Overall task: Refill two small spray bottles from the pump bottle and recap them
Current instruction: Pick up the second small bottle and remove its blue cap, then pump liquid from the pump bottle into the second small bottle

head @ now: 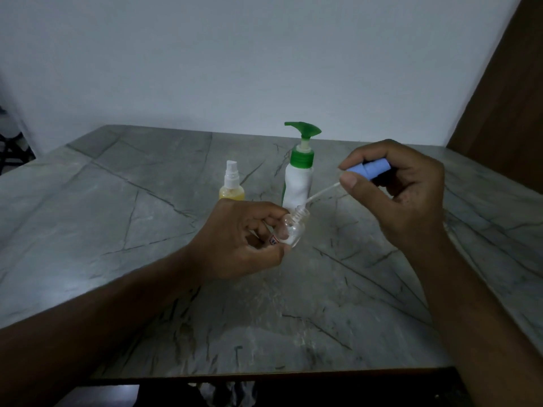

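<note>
Fingers of my left hand (244, 239) curl round the clear spray bottle (293, 229), uncapped and tilted; my right hand (402, 189) at two o'clock pinches the blue spray cap (368, 169). At twelve o'clock stand the pump bottle (298, 177) and yellow spray bottle (231, 186).

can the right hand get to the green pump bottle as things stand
Probably not yet. The way to the pump bottle looks open, just past the right hand, but that hand holds the blue spray cap with its tube, and the left hand grips the clear bottle.
</note>
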